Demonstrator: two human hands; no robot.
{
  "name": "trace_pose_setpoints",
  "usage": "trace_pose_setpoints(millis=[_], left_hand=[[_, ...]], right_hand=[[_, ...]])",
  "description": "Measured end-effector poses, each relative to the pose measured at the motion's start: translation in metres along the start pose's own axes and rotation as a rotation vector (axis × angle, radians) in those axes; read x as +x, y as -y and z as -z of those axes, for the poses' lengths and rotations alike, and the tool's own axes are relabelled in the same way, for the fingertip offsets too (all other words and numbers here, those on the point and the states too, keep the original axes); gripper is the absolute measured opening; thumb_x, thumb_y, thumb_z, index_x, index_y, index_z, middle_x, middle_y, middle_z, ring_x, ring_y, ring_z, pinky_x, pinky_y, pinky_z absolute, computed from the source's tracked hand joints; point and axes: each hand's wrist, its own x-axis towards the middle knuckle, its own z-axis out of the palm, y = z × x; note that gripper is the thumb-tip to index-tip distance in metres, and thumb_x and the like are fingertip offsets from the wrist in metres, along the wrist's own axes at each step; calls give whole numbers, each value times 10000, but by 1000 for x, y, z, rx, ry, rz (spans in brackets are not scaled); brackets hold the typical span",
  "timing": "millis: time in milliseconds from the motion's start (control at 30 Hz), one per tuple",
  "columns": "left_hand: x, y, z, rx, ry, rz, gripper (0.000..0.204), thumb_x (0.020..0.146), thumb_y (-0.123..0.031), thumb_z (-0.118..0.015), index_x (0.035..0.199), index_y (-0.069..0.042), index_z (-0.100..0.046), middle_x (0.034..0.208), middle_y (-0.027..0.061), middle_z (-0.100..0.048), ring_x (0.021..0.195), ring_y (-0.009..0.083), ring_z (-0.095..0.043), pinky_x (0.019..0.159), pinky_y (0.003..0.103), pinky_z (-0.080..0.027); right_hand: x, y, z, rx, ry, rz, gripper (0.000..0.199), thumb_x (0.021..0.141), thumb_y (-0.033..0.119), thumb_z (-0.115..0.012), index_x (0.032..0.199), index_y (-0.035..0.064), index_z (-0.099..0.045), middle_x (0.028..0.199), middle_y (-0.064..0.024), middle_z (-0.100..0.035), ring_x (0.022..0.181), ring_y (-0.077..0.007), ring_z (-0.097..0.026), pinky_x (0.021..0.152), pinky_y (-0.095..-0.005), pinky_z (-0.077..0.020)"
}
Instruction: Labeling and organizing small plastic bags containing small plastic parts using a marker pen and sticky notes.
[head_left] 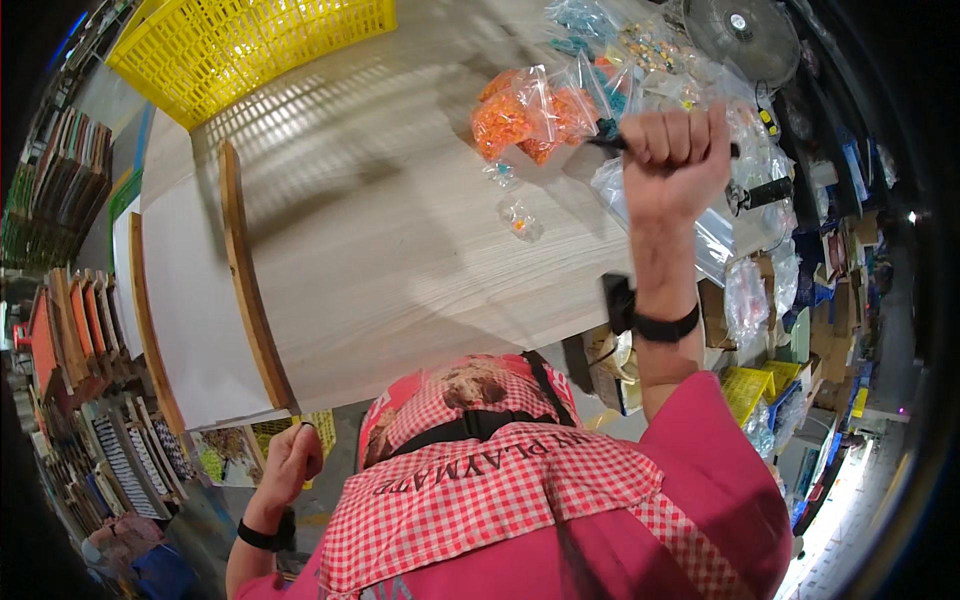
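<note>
My right hand is raised over the right side of the table, its fingers wrapped round a thin black object. The object's dark ends stick out on both sides of the fist; its kind is hard to tell. Just left of that hand lie clear zip bags of small orange pieces. A flat clear plastic bag is under and beside the right wrist. My left hand is closed, low at the table's front left edge, close to a wooden strip. Whatever it holds, if anything, is hidden.
A yellow plastic basket stands at the far left of the table. A second wooden strip borders a white sheet. At the far right are a round fan and bags of teal pieces. Stacked boards line the left.
</note>
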Motion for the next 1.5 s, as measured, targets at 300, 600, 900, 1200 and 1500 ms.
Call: trace_pose_setpoints(millis=[300, 600, 900, 1200, 1500], left_hand=[[128, -27, -39, 79, 191, -452, 221, 969, -121, -442, 1113, 9, -547, 891, 37, -574, 823, 122, -522, 751, 260, -432], [191, -73, -134, -572, 625, -438, 657, 730, -320, -791, 1227, -8, -497, 1103, 43, -566, 922, 124, -528, 802, 266, -441], [159, -89, -131, -430, 451, -227, 346, 819, -250, -715, 1056, -27, -599, 938, -14, -591, 831, 62, -499, 719, 244, -422], [157, -84, -142, -501, 461, -277, 303, 793, -146, -747, 1026, 1, -622, 919, 10, -649, 815, 64, -556, 725, 244, -463], [159, -88, -159, -394, 329, -466, 298, 821, -218, -735, 999, 5, -646, 847, -4, -644, 750, 61, -544, 671, 243, -456]], right_hand=[[14, -110, 25, 218, -207, -413, 434, 922, 259, -473, 568, 158, -243, 501, 34, -159, 443, -118, -165, 459, -282, -208], [22, -148, 8, 759, -508, -352, 427, 909, 247, -491, 578, 164, -236, 502, 29, -145, 431, -129, -155, 460, -274, -215], [-8, -182, 24, -839, -192, 62, 355, 896, 200, -586, 584, 95, -454, 476, 11, -353, 428, -129, -323, 451, -322, -281], [-46, -156, 11, -1365, 1044, 788, 349, 745, 131, -701, 548, 108, -414, 509, -24, -416, 469, -219, -437, 467, -317, -356], [-5, -162, 9, -511, -72, -52, 381, 908, 218, -557, 576, 139, -386, 510, -2, -414, 443, -143, -383, 461, -308, -315]])
